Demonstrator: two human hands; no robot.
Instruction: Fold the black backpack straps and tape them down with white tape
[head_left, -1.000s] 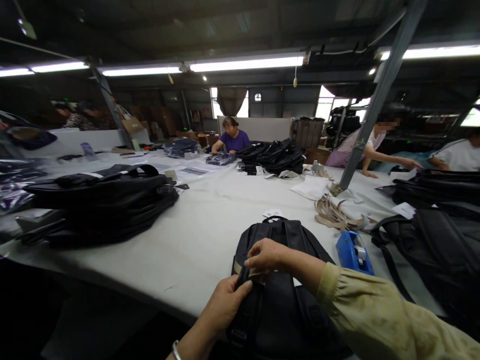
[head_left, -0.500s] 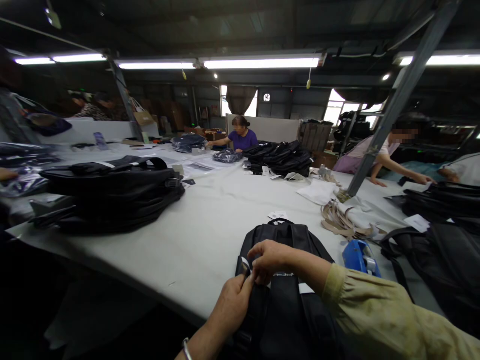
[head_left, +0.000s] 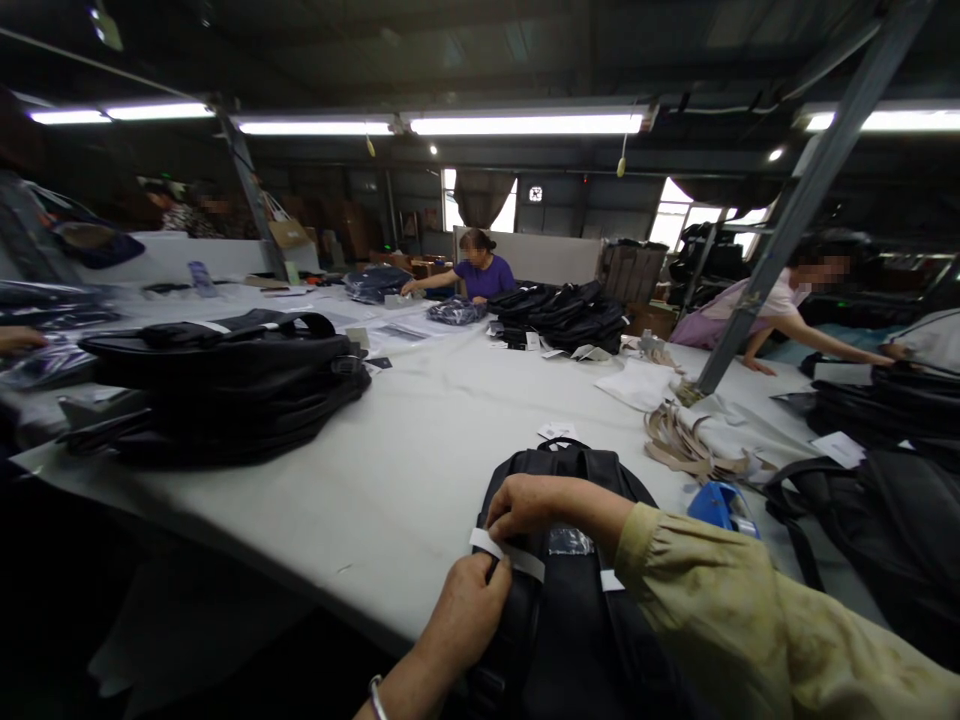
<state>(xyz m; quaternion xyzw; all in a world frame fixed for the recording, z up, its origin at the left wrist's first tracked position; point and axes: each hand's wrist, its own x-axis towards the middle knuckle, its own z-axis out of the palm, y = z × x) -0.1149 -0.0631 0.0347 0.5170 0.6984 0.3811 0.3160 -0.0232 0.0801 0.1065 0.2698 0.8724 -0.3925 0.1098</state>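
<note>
White strip [head_left: 527,563], mostly hidden a moment ago, now stretches across one strap [head_left: 523,615] of the black backpack [head_left: 574,625]
Backpack at the near edge of the tabletop [head_left: 405,480]; left hand [head_left: 466,608] pinches the strap, right hand [head_left: 521,503] curls over the strip, its hold unclear; bag stack [head_left: 232,400] toward the near left corner, person in purple [head_left: 491,278] at the far edge

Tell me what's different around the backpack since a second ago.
The white strip, mostly hidden before, now shows across the strap. The right hand has shifted slightly left. Across the table, the person in purple now stretches an arm leftward. The left hand still grips the strap; the backpack and bag stack stay put.
</note>
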